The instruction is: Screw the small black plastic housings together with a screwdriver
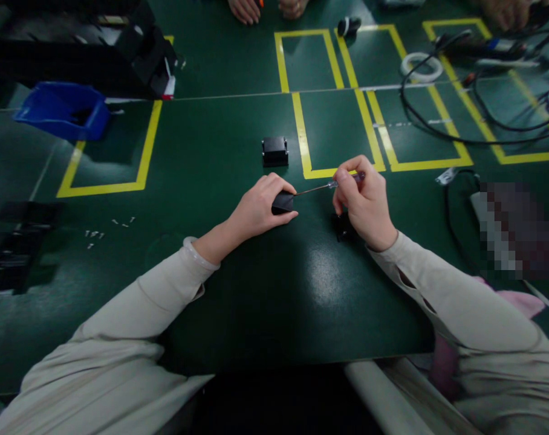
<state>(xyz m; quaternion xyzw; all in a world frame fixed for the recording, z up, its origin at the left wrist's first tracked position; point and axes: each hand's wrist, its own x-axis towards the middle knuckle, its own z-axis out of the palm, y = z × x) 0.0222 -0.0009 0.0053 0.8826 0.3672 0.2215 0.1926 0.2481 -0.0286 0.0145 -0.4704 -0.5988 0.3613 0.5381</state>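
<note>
My left hand (pixel 263 208) grips a small black block (pixel 282 203) between thumb and fingers, low over the green table. In my right hand (pixel 363 199) is a screwdriver (pixel 320 188) with a clear handle and a thin shaft. Its tip meets the right side of the block; whether it sits in a screw is too small to tell. Beneath my right hand lies another black part (pixel 342 226), partly hidden by the fingers. A black box-like part (pixel 275 151) with small pins at its sides stands just beyond my left hand.
Several small screws (pixel 94 234) lie to the left, near stacked black parts (pixel 18 248). A blue bin (pixel 63 112) stands far left beside a black rack (pixel 79 48). Cables (pixel 483 142) and a white ring (pixel 422 66) lie right. Another person's hands (pixel 245 9) are across the table.
</note>
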